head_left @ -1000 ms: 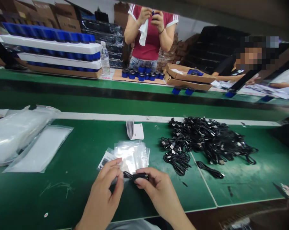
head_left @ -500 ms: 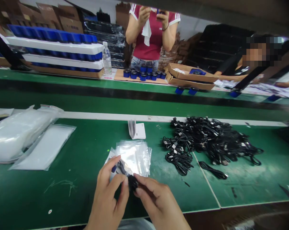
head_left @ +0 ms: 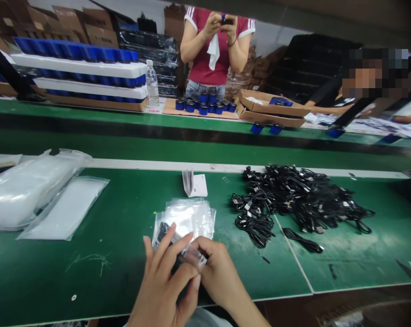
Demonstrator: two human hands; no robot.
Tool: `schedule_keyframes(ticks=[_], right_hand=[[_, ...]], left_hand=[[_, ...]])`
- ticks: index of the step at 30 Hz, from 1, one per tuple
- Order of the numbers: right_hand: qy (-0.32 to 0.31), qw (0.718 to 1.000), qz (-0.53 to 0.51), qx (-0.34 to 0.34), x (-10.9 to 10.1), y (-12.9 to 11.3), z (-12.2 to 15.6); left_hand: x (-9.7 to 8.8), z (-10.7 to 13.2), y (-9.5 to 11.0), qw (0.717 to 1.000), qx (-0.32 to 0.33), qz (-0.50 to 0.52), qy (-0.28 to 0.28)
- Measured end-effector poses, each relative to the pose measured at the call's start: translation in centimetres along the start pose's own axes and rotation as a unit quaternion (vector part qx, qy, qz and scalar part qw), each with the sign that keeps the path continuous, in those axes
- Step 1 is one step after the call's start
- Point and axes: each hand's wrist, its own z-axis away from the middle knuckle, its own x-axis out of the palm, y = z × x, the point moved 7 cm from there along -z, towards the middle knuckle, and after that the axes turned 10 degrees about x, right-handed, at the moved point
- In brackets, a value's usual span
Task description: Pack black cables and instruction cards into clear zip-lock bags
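A small clear plastic bag [head_left: 194, 257] with a bundled black cable [head_left: 162, 230] inside lies between my two hands, low in the middle of the head view. My right hand [head_left: 221, 271] pinches the near right end of the bag. Over the bag reaches my left hand [head_left: 167, 279], its thumb and index finger at the same end and its other fingers stretched along the bag. Just beyond, a stack of flat clear bags [head_left: 191, 215] rests on the green table. Fingers partly hide the cable.
Folded white leaflets [head_left: 188, 184] stand behind the bag stack. To the right lies a heap of black cables [head_left: 300, 195], with one cable [head_left: 302, 240] apart in front. Plastic packs [head_left: 66, 209] lie left. Across the bench, a person [head_left: 210, 50] stands behind blue-and-black items [head_left: 203, 108].
The cable has gone from bare between my fingertips to inside the clear bag. My left hand has shifted right over the bag; my right hand has closed on its end.
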Motion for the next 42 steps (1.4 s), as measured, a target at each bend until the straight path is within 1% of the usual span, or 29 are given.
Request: schedule_keyframes(ticks=[1,3,5,6,8,10,11,13,15,17,19,21,24,27,32,38,42], right_hand=[[-0.012,1.000,0.012,-0.002,-0.2,-0.3,0.1],[-0.057,0.998,0.026,-0.014,-0.4,-1.1,0.3],[-0.096,0.995,0.014,-0.022,-0.6,-1.8,0.6],[-0.100,0.995,-0.011,-0.016,-0.9,-1.9,0.7],[-0.089,0.992,-0.093,0.015,-1.6,-1.8,0.6],[-0.084,0.980,-0.175,0.035,-2.1,-1.5,0.6],[-0.085,0.977,-0.193,0.038,-2.2,-1.4,0.6],[-0.074,0.982,-0.172,0.035,-2.3,-1.2,0.8],[-0.040,0.991,-0.126,0.034,-2.5,-1.0,1.0],[-0.008,0.994,-0.103,0.024,-2.8,-1.0,1.2],[0.005,0.996,-0.092,0.003,-2.9,-1.3,1.3],[0.012,0.996,-0.082,-0.018,-3.0,-1.7,1.3],[0.029,0.996,-0.085,-0.025,-3.4,-1.8,1.2],[0.037,0.995,-0.094,-0.020,-3.7,-1.8,1.2],[0.026,0.995,-0.096,-0.031,-3.9,-2.2,1.3],[0.010,0.996,-0.085,-0.039,-3.6,-2.5,1.4],[0.008,0.995,-0.089,-0.047,-3.2,-2.4,1.2]], left_hand=[[-0.2,-0.2,-0.3,0.999,0.015,-0.012,-0.026],[-0.6,-0.7,-1.3,0.998,0.013,-0.011,-0.065],[-1.1,-1.2,-2.3,0.995,-0.027,0.024,-0.092],[-1.3,-1.5,-2.8,0.992,-0.056,0.053,-0.103],[-1.1,-1.7,-3.4,0.976,-0.126,0.127,-0.125],[-0.7,-1.5,-3.7,0.953,-0.192,0.195,-0.131],[-0.5,-1.3,-3.9,0.941,-0.220,0.221,-0.128],[-0.1,-0.9,-4.1,0.925,-0.255,0.261,-0.107],[0.1,-0.6,-4.3,0.914,-0.269,0.293,-0.077],[0.1,-0.4,-4.5,0.905,-0.271,0.325,-0.038],[-0.3,-0.3,-4.7,0.900,-0.267,0.343,0.000],[-0.8,-0.3,-5.1,0.904,-0.260,0.338,0.032],[-1.6,-0.4,-5.5,0.911,-0.256,0.317,0.061],[-1.9,-0.4,-5.5,0.914,-0.251,0.310,0.066],[-2.2,-0.4,-5.1,0.921,-0.235,0.303,0.068],[-3.0,-0.8,-4.7,0.938,-0.187,0.276,0.093],[-2.6,-0.6,-4.7,0.941,-0.189,0.268,0.084]])
